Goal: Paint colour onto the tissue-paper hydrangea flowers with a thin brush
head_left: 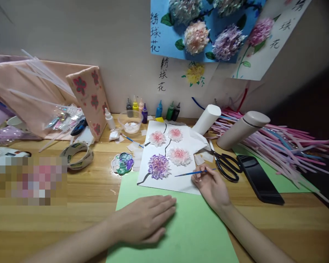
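My left hand (146,219) lies flat on a sheet of green paper (197,230), palm down with the fingers stretched out. A thin blue paintbrush (189,173) is held in the curled fingers of my right hand (212,186), which rests palm up at the lower right edge of a white sheet (142,175). The brush's tip points left, towards a purple paper flower (159,166) on that sheet. Several pink-and-white flowers (180,156) and black painted stems stand beside it. Left of the sheet sits a flower-shaped paint palette (122,163) with green and purple paint.
Black scissors (227,166) and a phone (259,179) lie to the right, below a bottle (244,129) and a white paper roll (207,119). Pipe cleaners (279,146) spread behind them. Paint bottles (159,109), a clear bowl (130,122), tape (78,155) and a glue gun (5,162) stand around.
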The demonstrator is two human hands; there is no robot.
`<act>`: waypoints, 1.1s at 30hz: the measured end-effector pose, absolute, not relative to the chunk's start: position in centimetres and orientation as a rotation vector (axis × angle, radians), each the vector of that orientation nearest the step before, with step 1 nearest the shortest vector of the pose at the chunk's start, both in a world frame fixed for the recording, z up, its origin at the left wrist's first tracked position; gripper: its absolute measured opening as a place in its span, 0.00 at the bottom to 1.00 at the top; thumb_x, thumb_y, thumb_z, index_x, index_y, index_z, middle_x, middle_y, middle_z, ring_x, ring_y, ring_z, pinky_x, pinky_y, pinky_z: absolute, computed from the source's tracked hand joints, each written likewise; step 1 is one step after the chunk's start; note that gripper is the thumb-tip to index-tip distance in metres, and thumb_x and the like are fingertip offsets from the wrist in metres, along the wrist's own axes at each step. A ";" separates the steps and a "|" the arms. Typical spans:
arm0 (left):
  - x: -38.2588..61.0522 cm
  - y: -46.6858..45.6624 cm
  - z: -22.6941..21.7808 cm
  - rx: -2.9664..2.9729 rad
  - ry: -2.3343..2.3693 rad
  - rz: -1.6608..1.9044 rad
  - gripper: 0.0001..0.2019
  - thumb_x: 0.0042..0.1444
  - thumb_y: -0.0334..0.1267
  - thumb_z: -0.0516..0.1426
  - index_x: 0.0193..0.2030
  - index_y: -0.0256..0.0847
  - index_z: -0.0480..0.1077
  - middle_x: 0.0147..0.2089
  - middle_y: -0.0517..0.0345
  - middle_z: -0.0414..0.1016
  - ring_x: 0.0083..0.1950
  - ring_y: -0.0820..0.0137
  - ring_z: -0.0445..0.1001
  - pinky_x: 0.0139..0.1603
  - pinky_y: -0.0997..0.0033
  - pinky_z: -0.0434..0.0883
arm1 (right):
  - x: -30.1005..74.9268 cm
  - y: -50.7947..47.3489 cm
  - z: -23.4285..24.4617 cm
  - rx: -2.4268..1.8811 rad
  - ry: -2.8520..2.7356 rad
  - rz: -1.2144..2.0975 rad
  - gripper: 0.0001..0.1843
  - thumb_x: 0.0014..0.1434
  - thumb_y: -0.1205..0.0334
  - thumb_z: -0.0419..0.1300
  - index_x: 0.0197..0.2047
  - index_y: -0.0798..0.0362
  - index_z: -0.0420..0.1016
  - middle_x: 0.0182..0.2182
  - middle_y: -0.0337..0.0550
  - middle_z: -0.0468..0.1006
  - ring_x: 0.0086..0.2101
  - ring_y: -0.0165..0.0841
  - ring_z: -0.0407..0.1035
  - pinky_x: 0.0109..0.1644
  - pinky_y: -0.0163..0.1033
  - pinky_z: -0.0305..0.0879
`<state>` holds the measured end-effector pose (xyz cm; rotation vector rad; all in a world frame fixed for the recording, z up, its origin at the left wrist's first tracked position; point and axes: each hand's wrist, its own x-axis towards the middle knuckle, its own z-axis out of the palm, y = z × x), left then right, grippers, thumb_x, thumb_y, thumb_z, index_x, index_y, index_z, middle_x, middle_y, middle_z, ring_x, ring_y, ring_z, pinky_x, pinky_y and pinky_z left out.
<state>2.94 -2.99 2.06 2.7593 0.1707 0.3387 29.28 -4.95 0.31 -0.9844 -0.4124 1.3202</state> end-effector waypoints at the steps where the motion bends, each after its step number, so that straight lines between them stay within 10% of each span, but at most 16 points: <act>1: 4.1 -2.9 1.9 2.749 0.144 0.270 0.28 0.66 0.41 0.48 0.70 0.31 0.51 0.70 0.41 0.56 0.70 0.59 0.58 0.70 0.61 0.61 | 29.0 -5.0 0.3 -0.970 -0.415 1.345 0.10 0.50 0.56 0.63 0.25 0.51 0.68 0.23 0.35 0.66 0.24 0.28 0.60 0.30 0.34 0.64; 16: 5.1 -0.9 0.6 2.707 0.257 0.247 0.22 0.66 0.40 0.47 0.64 0.34 0.59 0.66 0.42 0.63 0.66 0.56 0.64 0.64 0.57 0.68 | 29.1 -3.6 -1.1 -1.135 -1.271 0.484 0.08 0.64 0.60 0.53 0.34 0.48 0.71 0.30 0.42 0.71 0.35 0.36 0.68 0.41 0.43 0.64; 33: 5.3 0.3 0.6 2.500 0.224 0.373 0.16 0.65 0.34 0.48 0.57 0.33 0.65 0.62 0.46 0.69 0.62 0.62 0.70 0.62 0.65 0.71 | 29.5 -3.8 -1.5 -1.197 -1.612 0.360 0.08 0.61 0.69 0.50 0.41 0.50 0.68 0.33 0.44 0.73 0.34 0.37 0.68 0.38 0.43 0.64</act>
